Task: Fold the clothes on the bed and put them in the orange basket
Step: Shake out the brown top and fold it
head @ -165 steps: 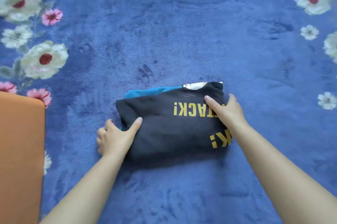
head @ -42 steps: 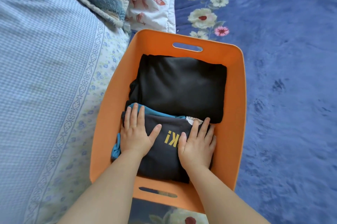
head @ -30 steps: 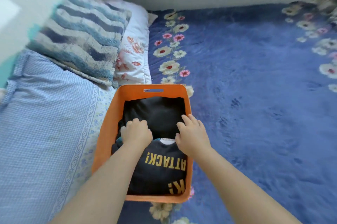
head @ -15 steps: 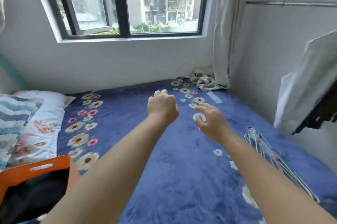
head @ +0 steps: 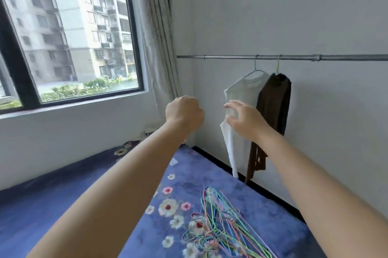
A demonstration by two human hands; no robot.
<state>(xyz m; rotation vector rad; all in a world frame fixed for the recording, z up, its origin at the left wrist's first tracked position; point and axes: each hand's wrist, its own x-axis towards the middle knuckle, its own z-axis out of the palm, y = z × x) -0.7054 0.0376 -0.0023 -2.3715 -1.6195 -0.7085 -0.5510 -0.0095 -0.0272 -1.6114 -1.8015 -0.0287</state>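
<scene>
A white shirt (head: 241, 94) and a dark brown garment (head: 274, 106) hang on wire hangers from a metal rail (head: 220, 56) on the right wall. Both my arms are raised toward them. My right hand (head: 245, 120) has its fingers spread just in front of the white shirt's left edge; I cannot tell whether it touches the cloth. To its left, my left hand (head: 184, 113) is in the air with curled fingers and holds nothing. The orange basket is out of view.
A pile of several coloured wire hangers (head: 220, 226) lies on the blue flowered bed cover (head: 63, 205) below my right arm. A window (head: 69, 33) and a grey curtain (head: 157, 37) fill the left wall. The bed's dark edge runs along the right wall.
My view has swung up and right from the basket to the wall rail. Both hands have left the folded dark shirt in the basket and risen toward the hanging white shirt.
</scene>
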